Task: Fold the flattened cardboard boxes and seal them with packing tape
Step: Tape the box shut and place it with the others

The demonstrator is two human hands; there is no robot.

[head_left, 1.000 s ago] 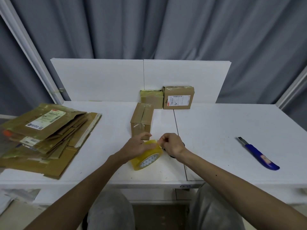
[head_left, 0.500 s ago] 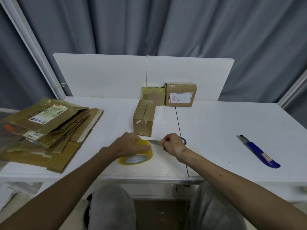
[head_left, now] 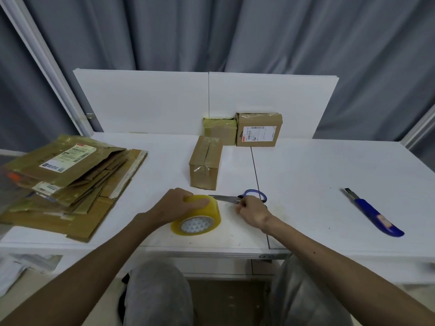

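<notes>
One roll of packing tape [head_left: 196,218] lies near the front of the white worktop [head_left: 306,184], glossy and yellowish, likely light and rigid on its core. The left hand [head_left: 179,204] curls its fingers over the slick top, a sound hold. The right hand [head_left: 253,209] is curled beside the scissors [head_left: 226,198]; what it grips cannot be told. The flattened cardboard boxes [head_left: 70,180], stiff and tape-scarred, lie stacked at the left.

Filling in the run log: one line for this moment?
left hand grips tape roll | right hand curled at scissors, hold unclear
</notes>
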